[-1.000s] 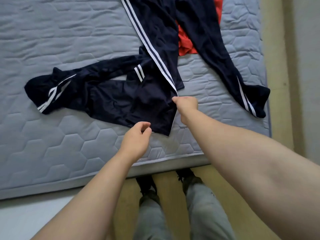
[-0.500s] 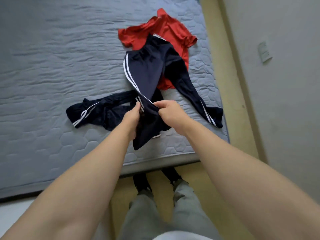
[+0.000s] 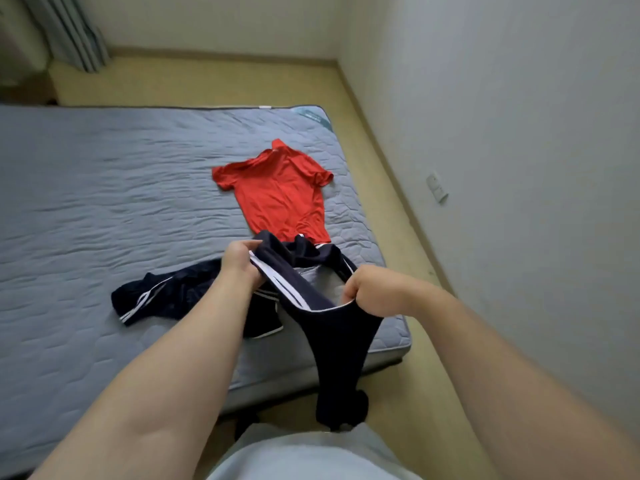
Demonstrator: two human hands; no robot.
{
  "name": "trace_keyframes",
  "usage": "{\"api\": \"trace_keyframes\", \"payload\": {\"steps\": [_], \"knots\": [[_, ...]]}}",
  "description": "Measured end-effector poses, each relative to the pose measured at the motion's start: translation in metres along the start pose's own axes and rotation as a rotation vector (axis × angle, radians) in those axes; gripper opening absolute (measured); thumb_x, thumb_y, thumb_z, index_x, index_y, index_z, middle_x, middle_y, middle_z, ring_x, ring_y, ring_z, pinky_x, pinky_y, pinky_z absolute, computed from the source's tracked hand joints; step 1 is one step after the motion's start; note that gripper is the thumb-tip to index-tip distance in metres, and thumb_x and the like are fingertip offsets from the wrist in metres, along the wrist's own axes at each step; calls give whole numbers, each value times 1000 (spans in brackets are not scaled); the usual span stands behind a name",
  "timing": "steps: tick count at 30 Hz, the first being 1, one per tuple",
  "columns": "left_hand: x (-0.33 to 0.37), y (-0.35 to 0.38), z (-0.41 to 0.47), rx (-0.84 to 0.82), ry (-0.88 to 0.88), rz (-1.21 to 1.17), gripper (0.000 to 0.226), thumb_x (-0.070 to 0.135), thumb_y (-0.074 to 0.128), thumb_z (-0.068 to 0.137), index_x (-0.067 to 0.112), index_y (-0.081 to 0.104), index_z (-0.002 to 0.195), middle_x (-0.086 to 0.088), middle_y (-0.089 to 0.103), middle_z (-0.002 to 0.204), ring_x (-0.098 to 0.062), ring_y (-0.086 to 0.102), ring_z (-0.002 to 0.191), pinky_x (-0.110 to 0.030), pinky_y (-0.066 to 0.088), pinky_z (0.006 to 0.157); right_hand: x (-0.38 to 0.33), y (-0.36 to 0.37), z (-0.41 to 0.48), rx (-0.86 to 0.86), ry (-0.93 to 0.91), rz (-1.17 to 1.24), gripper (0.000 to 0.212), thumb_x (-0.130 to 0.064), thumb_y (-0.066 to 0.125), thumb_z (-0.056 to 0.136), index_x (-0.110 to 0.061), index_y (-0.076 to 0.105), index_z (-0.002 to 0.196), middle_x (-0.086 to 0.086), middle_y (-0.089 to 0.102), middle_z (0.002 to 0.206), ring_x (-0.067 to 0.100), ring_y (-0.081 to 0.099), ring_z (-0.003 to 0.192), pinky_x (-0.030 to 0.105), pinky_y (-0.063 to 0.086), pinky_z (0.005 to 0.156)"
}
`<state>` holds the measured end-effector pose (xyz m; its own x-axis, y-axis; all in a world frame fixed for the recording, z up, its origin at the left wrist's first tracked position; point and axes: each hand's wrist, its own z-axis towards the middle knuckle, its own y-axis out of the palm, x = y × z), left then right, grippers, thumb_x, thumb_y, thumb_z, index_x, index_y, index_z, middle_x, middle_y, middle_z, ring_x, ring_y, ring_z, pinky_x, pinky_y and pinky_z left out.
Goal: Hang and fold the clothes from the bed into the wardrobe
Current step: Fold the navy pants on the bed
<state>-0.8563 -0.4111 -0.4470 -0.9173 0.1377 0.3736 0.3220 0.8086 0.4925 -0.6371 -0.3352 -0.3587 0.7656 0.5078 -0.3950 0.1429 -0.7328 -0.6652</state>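
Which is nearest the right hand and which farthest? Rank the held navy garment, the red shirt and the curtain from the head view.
1. The held navy garment: gripped in the right hand itself, hanging off the near edge of the bed.
2. The red shirt: flat on the bed, farther back.
3. The curtain: far left corner of the room.

Left picture edge cuts off mattress; top-left corner cuts off curtain. Hem of red shirt hidden behind navy garment. Fingertips of left hand buried in cloth; those of right hand curled out of sight under waistband. Left forearm partly covers navy heap near mattress's front edge. Detail of wall plate too small to tell.
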Motion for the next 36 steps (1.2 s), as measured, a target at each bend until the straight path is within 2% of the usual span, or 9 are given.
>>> {"api": "trace_keyframes", "payload": {"steps": [6, 13, 15, 17, 20, 23, 27, 32, 36], "knots": [[32, 34, -81, -191, 299, 64, 16, 5, 40, 77, 7, 55, 82, -14, 56, 82, -29, 61, 72, -38, 54, 81, 0, 18, -2, 113, 8, 208, 36, -9, 51, 87, -29, 65, 114, -2, 65, 110, 12, 63, 89, 12, 45, 63], [36, 55, -183, -589, 322, 417, 30, 18, 59, 63, 2, 71, 85, -18, 66, 87, -32, 66, 80, -37, 57, 80, -38, 5, 11, 498, -4, 297, 124, -29, 84, 67, -33, -3, 157, 9, 12, 156, 31, 17, 146, 43, 20, 120], [33, 54, -203, -663, 326, 441, 30, 16, 57, 60, 1, 70, 82, -17, 67, 80, -32, 67, 73, -35, 58, 72, -50, 1, 17, 501, -66, 337, 110, -34, 86, 67, -26, 21, 155, 17, 30, 152, 34, 31, 142, 48, 30, 116], [37, 49, -215, -692, 333, 457, 35, 16, 51, 61, 1, 74, 82, -16, 70, 78, -30, 69, 71, -33, 58, 68, -64, 0, 21, 561, -187, 341, 55, -25, 78, 80, -14, 56, 130, 18, 62, 124, 33, 58, 118, 42, 47, 96], [55, 36, -221, -587, 305, 539, 39, 29, 57, 75, 1, 74, 95, -14, 72, 86, -28, 70, 77, -31, 58, 71, -77, 1, 22, 683, -188, 257, 17, -22, 63, 91, -19, 57, 107, 5, 62, 97, 20, 61, 93, 36, 47, 81], [74, 19, -215, -345, 245, 795, 78, 80, 62, 71, 13, 74, 111, -10, 74, 105, -28, 72, 96, -38, 56, 88, -83, -4, 15, 756, -200, 372, 31, -13, 63, 91, -23, 45, 114, -1, 53, 105, 15, 52, 94, 33, 48, 86], [77, 3, -194, 34, 279, 1014, 88, 93, 39, 74, 16, 74, 100, -8, 78, 95, -27, 74, 90, -42, 58, 84, -106, -14, -12, 865, -388, 219, 46, -2, 64, 82, -12, 46, 123, 2, 53, 108, 17, 52, 94, 29, 45, 82], [65, 0, -184, -156, 207, 691, 50, 40, 62, 95, 1, 61, 127, -17, 66, 117, -28, 59, 109, -46, 43, 106, -121, -7, -36, 811, -693, -47, 46, 0, 62, 67, -7, 50, 111, 5, 46, 105, 25, 45, 97, 33, 39, 84], [62, 9, -187, -125, 291, 794, 31, 17, 64, 96, -2, 65, 120, -19, 64, 107, -27, 61, 92, -40, 49, 89, -105, -6, -38, 742, -591, -80, 48, -1, 65, 70, -8, 48, 115, 8, 43, 108, 29, 44, 103, 37, 40, 90]]}}
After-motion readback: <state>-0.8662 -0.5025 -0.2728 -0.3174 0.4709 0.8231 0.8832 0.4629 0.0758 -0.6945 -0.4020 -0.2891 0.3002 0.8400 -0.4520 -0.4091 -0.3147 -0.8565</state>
